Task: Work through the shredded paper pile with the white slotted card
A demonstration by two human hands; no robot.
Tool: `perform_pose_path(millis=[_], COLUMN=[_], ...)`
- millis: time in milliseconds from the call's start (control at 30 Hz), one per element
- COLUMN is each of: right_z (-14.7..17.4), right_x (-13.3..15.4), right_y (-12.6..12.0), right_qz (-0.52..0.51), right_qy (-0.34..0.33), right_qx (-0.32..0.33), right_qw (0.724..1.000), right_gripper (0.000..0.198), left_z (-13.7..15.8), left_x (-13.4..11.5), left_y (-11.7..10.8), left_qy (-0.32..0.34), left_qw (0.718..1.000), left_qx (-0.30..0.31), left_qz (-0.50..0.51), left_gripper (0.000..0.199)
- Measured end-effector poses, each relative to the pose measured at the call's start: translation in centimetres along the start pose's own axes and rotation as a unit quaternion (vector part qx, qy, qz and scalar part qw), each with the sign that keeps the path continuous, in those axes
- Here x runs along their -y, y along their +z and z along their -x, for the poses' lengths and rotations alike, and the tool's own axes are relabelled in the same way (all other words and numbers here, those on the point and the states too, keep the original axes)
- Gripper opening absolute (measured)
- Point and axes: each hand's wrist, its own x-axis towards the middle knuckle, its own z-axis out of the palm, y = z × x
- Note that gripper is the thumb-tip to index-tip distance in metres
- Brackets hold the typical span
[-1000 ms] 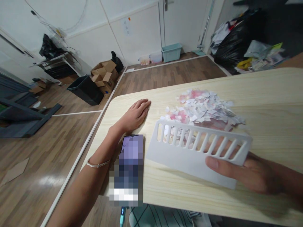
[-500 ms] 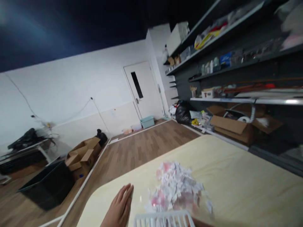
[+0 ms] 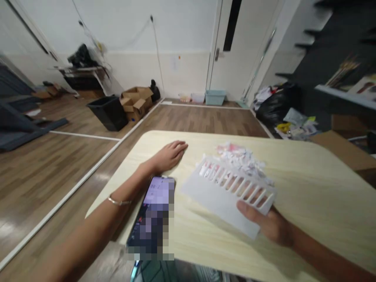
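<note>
Palm down, my left hand lies flat on the pale wooden table, fingers stretched out, with nothing in it. A smartphone with a lit screen rests beside my left forearm, partly blurred out. My right hand grips a white slotted plastic piece by its right end, thumb on top and fingers underneath. The piece is tilted, and a row of long slots runs along its far side. Just beyond it is a heap of torn paper scraps, white with some pink; the piece hides its near part.
Past the table stand a black bin and open cardboard boxes on the left. A light blue tub sits by the door. Black bags and shelving line the right side.
My view has tipped down and turned left, bringing the phone and both forearms into sight. The white slotted piece now shows more fully, with my right hand on it. My left hand stays flat.
</note>
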Motion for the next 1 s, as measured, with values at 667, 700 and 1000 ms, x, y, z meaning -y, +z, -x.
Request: perform_pose_path(millis=[667,700,1000], right_z=[4.6,4.5,4.5], right_x=[-8.2,-8.2,-10.6], right_y=[-1.8,-2.0,-6.3], right_qz=[-0.013,-0.012,-0.051], right_qy=[0.166,0.184,0.333], right_qx=[0.085,0.083,0.113], right_qw=[0.982,0.979,0.935], right_gripper=[0.047,0.051,0.056], left_z=[0.4,0.4,0.3], left_x=[1.7,1.7,1.8], left_y=[0.1,0.1,0.2], left_qy=[0.012,0.012,0.015], left_qw=[0.999,0.999,0.999], left_qx=[0.033,0.033,0.034], left_qz=[0.010,0.010,0.009], left_gripper=[0.066,0.066,0.067])
